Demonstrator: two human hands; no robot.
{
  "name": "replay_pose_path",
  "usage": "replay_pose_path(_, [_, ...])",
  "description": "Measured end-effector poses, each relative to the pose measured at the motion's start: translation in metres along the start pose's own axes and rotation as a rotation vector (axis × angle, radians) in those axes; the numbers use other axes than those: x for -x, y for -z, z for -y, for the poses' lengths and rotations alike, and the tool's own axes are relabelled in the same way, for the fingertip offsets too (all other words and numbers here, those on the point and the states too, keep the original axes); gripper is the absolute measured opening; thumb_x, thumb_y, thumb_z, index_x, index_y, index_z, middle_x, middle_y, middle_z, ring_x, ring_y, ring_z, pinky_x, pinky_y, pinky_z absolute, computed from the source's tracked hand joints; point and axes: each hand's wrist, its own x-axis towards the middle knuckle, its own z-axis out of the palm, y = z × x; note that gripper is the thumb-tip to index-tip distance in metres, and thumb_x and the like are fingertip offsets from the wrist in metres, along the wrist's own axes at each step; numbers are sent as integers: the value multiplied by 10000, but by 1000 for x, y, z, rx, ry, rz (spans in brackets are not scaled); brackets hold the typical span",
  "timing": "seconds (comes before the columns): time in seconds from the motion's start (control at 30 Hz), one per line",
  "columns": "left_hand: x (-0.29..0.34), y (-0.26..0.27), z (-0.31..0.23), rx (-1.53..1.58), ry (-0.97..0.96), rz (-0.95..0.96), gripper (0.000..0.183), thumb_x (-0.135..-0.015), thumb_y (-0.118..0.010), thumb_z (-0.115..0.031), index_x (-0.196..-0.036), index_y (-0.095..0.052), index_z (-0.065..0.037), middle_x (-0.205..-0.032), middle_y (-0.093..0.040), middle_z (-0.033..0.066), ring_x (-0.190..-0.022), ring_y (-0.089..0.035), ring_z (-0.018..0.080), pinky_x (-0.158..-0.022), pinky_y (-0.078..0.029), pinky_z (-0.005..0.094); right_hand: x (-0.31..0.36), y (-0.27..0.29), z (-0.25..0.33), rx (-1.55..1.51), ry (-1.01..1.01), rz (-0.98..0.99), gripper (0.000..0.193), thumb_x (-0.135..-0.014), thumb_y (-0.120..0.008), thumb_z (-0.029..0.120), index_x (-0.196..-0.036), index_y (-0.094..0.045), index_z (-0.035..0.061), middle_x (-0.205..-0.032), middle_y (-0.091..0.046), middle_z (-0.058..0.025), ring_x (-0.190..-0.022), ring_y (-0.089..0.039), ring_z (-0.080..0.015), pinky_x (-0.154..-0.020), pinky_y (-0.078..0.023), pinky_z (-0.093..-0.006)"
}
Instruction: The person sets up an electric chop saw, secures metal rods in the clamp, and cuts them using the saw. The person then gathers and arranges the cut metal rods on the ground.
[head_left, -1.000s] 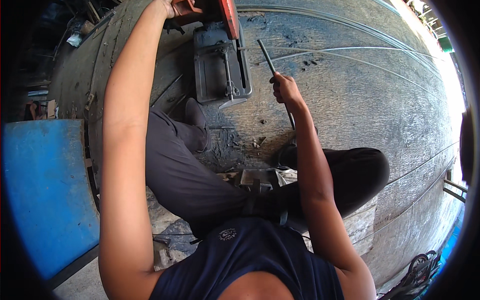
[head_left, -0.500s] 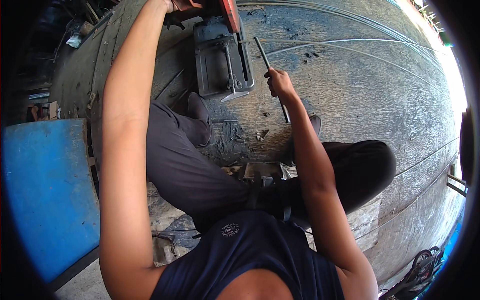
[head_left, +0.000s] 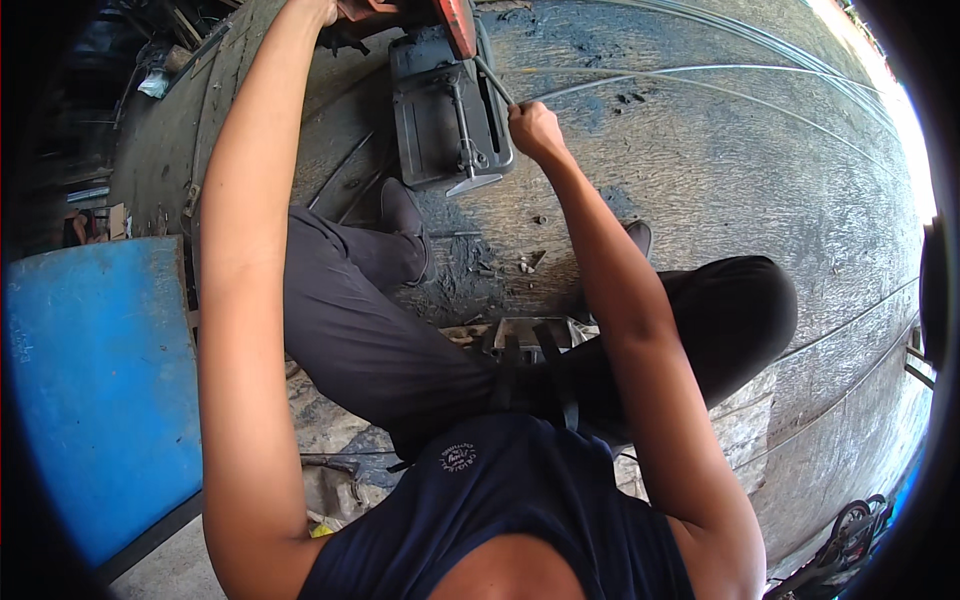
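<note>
A cut-off saw stands on the floor ahead, with a dark base [head_left: 425, 130], a screw clamp [head_left: 463, 135] and a red upper part [head_left: 457, 28]. My left hand [head_left: 322, 10] is at the top edge of the view, against the red part; its fingers are out of sight. In my closed right hand [head_left: 535, 130] is a thin metal rod [head_left: 496, 82], just right of the base. The rod's far end reaches the lower tip of the red part, and I cannot tell whether they touch. Its near end is hidden behind my hand and forearm.
Long thin rods [head_left: 735, 35] lie across the floor at the upper right. A blue panel [head_left: 100, 380] stands at the left. My shoes [head_left: 403, 220] flank dark debris on the floor [head_left: 450, 285]. A small metal box [head_left: 535, 335] sits between my legs.
My right hand has moved forward and slightly left with the rod, whose far end now meets the red part in view. My left arm has shifted slightly left.
</note>
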Motion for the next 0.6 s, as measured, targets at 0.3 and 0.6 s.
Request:
replay_pose_path(0.3, [9,-6,-3,-30,-51,-45,236,-901,-470,-248,-970,-557,-40,-867,-546,80,-782,-599,245,-713,-549,417,2,-9,-4,-33,258,-146,393,-889,-522,225,-709,-624,-109,-762,-592,-379,-809,-615,-530,-790,-507,-541])
replay_pose_path(0.6, [8,-3,-2,-104,-100,-84,208,-889,-486,-236,-928,-570,-50,-837,-553,81,-779,-592,234,-679,-527,410,9,-6,3,-62,325,-175,381,-885,-510,204,-680,-622,-98,-743,-581,-359,-796,-612,-510,-774,-501,-535])
